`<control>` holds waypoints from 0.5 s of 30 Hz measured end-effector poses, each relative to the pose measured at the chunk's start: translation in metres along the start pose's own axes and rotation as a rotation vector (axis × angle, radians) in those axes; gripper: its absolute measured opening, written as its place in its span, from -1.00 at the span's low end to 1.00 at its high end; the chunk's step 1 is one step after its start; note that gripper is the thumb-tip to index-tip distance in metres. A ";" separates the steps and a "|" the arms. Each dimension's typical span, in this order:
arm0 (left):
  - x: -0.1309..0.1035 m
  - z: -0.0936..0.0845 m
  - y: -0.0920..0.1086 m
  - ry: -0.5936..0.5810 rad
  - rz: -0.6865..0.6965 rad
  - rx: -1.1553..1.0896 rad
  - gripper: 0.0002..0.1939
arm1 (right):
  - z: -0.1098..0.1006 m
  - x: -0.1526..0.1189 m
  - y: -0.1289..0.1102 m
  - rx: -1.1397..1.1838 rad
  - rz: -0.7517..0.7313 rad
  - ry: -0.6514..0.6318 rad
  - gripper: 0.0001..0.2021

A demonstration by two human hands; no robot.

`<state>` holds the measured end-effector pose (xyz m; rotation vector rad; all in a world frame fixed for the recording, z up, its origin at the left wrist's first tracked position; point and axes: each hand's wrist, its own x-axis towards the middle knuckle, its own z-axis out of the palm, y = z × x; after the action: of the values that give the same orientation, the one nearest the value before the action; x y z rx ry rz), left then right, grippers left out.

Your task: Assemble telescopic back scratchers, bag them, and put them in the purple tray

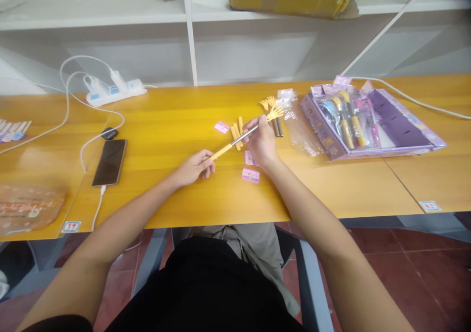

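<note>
1. Back scratcher [241,138], mid-counter [176,204], and it's up between both hands, slanting from its yellow handle [222,151] at lower left to the yellow claw [275,113] at upper right!
2. Left hand [194,168]: forearm driving in from the lower left, fingers curled, gripping the tail end of that handle.
3. Right hand [264,143]: forearm angled up from the lower right, fingers closed on the metal rod [247,134] just below the claw.
4. Counting from the left: one batch of pale sticks [14,131], too bunched to number, and one printed bag [31,207] below it.
5. One phone [109,163] on its cable, and one white power strip [117,92] behind, at least two plugs in.
6. Centre stage, three pink cards [250,175] and three loose yellow handles [235,137], the handles just behind the held one.
7. Beyond the right hand, at least two claw-headed rods [278,127] lying close together, clear plastic wrap [303,133] beside them.
8. Far right, one purple box [405,126] holding several wrapped pieces [349,121], overlapping too much for a sure count.
</note>
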<state>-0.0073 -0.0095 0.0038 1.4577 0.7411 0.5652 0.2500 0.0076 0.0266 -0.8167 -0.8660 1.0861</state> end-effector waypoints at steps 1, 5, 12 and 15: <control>0.000 0.000 0.000 0.001 0.000 0.004 -0.84 | 0.001 -0.001 0.000 -0.002 0.004 0.000 -0.37; 0.000 0.001 0.001 0.004 0.000 0.013 -0.85 | 0.003 -0.002 0.000 -0.020 0.023 0.000 -0.39; 0.000 0.000 -0.001 -0.010 0.012 0.004 -0.81 | 0.004 -0.005 0.003 -0.028 0.018 -0.018 -0.40; 0.001 0.000 -0.001 -0.008 0.013 0.006 -0.81 | 0.004 -0.006 0.005 -0.039 0.025 -0.027 -0.40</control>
<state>-0.0071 -0.0091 0.0026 1.4709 0.7280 0.5668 0.2435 0.0040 0.0230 -0.8487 -0.9040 1.1074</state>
